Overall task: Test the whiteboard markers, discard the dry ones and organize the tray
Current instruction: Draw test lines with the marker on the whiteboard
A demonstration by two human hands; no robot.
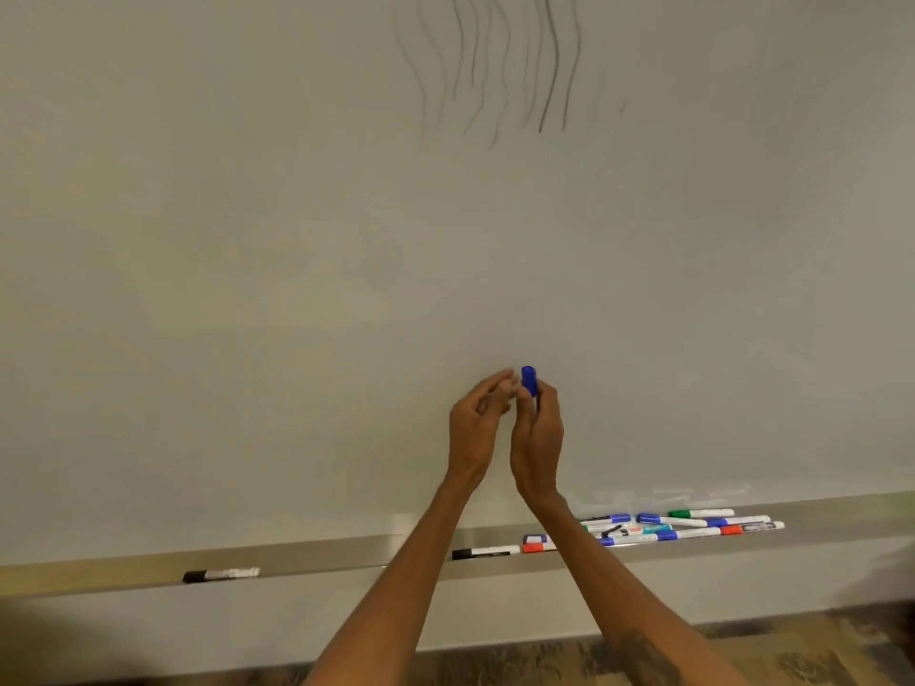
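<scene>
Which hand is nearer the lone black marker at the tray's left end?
Left. The left hand is above and right of the black marker; the right hand is farther right.

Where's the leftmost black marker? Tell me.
Head view, lower left: the black marker lies alone on the tray, well left of the second black marker.

Smooth, faintly shiny whiteboard (297,289) — dull grey metal tray (346,557) at six o'clock — shiny plastic markers (683,527), wood-look floor (817,651)
</scene>
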